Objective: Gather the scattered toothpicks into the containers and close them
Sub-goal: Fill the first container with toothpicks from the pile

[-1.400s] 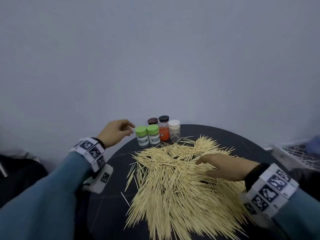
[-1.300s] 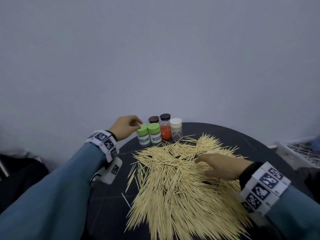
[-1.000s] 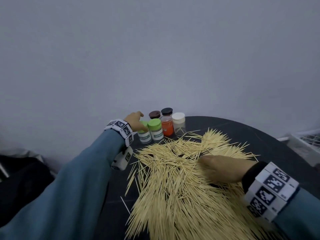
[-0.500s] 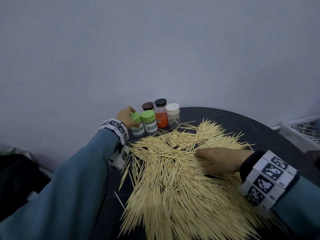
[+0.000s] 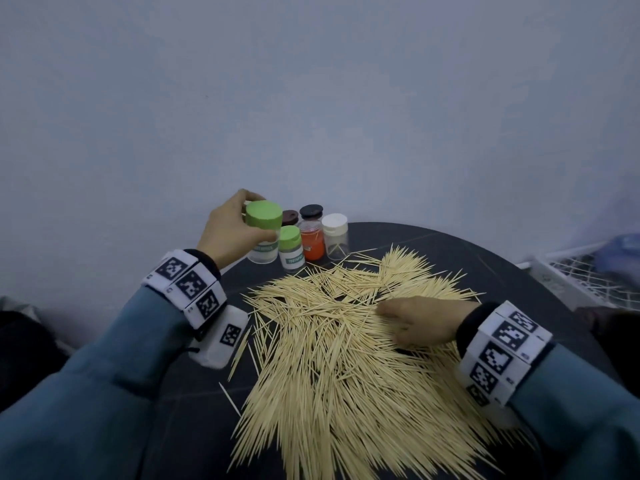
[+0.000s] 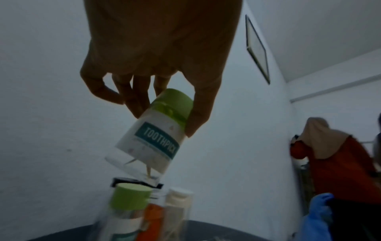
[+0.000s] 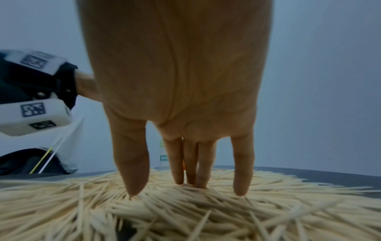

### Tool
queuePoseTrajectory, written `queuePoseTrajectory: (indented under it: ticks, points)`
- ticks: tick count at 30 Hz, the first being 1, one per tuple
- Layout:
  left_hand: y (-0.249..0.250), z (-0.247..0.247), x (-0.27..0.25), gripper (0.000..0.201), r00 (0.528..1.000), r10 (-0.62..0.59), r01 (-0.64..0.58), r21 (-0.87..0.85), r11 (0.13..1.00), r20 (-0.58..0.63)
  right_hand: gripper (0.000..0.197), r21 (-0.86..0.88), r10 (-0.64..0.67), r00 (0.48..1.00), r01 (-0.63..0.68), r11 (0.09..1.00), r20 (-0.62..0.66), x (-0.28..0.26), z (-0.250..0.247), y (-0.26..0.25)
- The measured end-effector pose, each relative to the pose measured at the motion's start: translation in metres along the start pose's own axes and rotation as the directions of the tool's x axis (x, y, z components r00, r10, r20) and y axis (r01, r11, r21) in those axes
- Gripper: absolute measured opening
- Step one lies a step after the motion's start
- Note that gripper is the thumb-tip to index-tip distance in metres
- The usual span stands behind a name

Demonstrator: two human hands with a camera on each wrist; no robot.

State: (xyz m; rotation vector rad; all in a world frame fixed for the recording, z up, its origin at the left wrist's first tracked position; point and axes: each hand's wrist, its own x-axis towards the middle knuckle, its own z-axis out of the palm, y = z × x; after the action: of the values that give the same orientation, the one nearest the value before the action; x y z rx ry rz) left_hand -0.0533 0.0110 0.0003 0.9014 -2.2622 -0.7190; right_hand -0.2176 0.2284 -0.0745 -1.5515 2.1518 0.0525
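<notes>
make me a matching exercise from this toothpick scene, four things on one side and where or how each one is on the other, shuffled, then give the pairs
Things:
1. left hand
2. right hand
3. orange jar
4. white-lidded jar

States:
A. stands on the table, at the right end of the jar group
B. rests with straight fingers on the toothpick pile
C. grips a green-lidded container by its cap, lifted and tilted
D. stands between a green-lidded jar and a white-lidded one

Pairs: 1-C, 2-B, 3-D, 4-A
</notes>
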Motion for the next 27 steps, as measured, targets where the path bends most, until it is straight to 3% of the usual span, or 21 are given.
queuePoseTrajectory:
  ticks: [8,12,14,17,19,21,27]
  points:
    - [0.042,0.032,-0.050,0.052,0.982,0.120,-0.093,-0.177,0.980,0.148,0.055,0.013,-0.025,1.000,0.025,1.000,0.000,-0.004,-0.005,0.001]
    - [0.050,0.047,-0.068,0.057,0.958,0.181,-0.136,-0.201,0.970,0.222,0.051,0.041,-0.086,0.993,0.089,0.995,-0.075,-0.005,-0.011,0.005]
    - [0.053,0.053,-0.074,0.058,0.953,0.195,-0.149,-0.202,0.968,0.233,0.043,0.135,-0.127,0.978,0.151,0.979,-0.168,-0.010,-0.017,0.005]
    - [0.053,0.061,-0.078,0.060,0.954,0.203,-0.159,-0.199,0.967,0.220,0.033,0.410,-0.096,0.908,0.276,0.869,-0.408,-0.019,-0.026,0.001]
    - [0.053,0.064,-0.079,0.057,0.957,0.201,-0.160,-0.198,0.967,0.210,0.038,0.609,-0.036,0.889,0.342,0.715,-0.457,-0.026,-0.029,-0.004]
    - [0.054,0.067,-0.079,0.054,0.957,0.209,-0.172,-0.188,0.967,0.200,0.041,0.682,-0.028,0.881,0.385,0.622,-0.472,-0.031,-0.029,-0.008]
    - [0.055,0.072,-0.082,0.051,0.951,0.237,-0.198,-0.200,0.960,0.197,0.039,0.609,-0.051,0.842,0.428,0.668,-0.536,-0.029,-0.023,-0.015]
